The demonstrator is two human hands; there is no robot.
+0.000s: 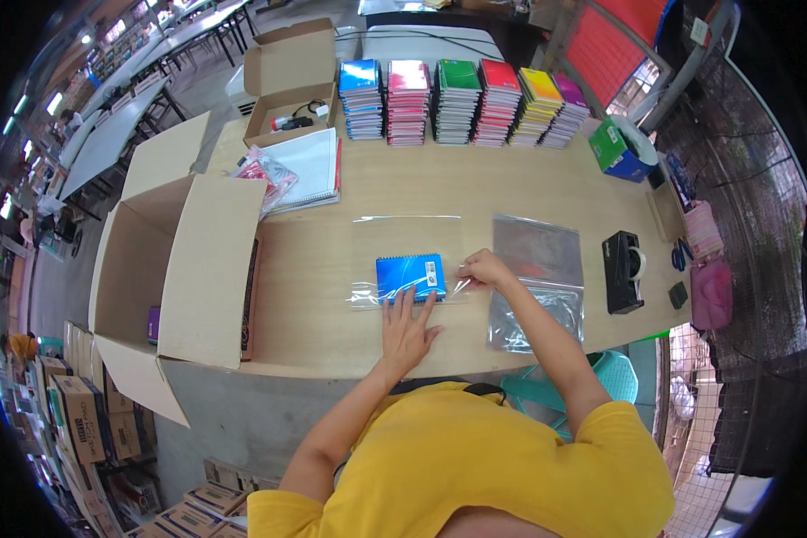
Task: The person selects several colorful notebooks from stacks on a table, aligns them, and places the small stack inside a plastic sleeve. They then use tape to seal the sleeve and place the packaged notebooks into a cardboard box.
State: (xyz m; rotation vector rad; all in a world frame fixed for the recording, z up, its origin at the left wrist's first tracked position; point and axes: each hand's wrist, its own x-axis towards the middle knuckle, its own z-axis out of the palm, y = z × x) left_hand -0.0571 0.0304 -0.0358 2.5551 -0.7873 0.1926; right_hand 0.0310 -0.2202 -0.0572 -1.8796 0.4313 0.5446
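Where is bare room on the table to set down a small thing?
Between the open carton and the clear plastic at the blue notebook; also between that plastic and the notebook stacks. Crowded: the right end, with plastic bags and a tape dispenser.

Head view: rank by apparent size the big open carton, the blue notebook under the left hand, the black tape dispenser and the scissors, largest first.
1. Big open carton
2. Blue notebook and black tape dispenser: too alike to rank
3. Scissors
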